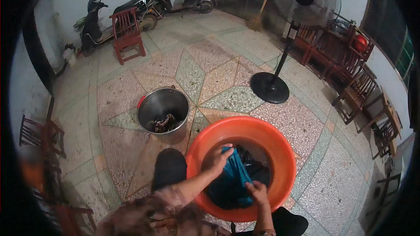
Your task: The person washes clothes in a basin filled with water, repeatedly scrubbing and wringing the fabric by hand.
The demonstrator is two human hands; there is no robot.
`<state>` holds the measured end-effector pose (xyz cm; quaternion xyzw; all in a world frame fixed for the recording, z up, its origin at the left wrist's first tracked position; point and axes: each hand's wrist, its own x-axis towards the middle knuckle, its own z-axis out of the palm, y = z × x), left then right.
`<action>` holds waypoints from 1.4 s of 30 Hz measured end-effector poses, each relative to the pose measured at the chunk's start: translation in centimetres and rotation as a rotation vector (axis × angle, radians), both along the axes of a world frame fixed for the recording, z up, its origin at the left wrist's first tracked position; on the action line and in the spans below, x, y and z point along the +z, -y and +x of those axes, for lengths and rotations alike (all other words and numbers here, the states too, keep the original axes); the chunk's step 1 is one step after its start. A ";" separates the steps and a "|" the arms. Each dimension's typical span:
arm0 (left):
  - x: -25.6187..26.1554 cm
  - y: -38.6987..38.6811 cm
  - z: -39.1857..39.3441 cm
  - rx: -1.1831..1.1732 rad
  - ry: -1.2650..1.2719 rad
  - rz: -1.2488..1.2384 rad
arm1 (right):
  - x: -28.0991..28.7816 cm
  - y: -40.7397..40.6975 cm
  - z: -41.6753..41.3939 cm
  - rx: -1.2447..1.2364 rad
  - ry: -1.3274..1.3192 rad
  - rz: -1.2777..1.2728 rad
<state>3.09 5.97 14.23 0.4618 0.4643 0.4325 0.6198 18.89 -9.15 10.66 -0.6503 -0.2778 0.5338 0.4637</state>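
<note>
Before me on the floor stands an orange plastic basin (282, 150) holding water and dark wet cloth (257, 167). Over it, my left hand (219, 160) grips the upper end of a teal cloth (235, 170). My right hand (257, 190) pinches the same cloth at its lower right edge, so a stretch of it runs taut between the two hands. The rest of the teal cloth hangs down into the basin. A metal bucket (147, 105), left of the basin, contains a crumpled patterned cloth (165, 123).
A pedestal fan (270, 88) stands beyond the basin. Wooden chairs (331, 59) line the right wall, and a red wooden chair (128, 37) stands at the back left near parked scooters (93, 26). A broom (257, 21) leans by the metal door. More chairs (54, 134) are at the left.
</note>
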 end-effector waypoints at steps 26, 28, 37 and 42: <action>-11.3 9.7 4.9 0.077 0.191 -0.720 | -8.1 -3.7 -3.5 -0.300 0.574 0.264; -10.6 9.4 4.1 0.106 0.248 -0.734 | -7.9 -3.5 -4.2 -0.302 0.609 0.190; -11.4 8.1 3.1 -0.031 0.224 -0.830 | -6.9 -5.3 -4.3 -0.298 0.668 0.116; -12.2 5.3 0.6 -0.153 0.420 -0.810 | -2.8 -4.0 -9.3 -0.254 0.760 0.428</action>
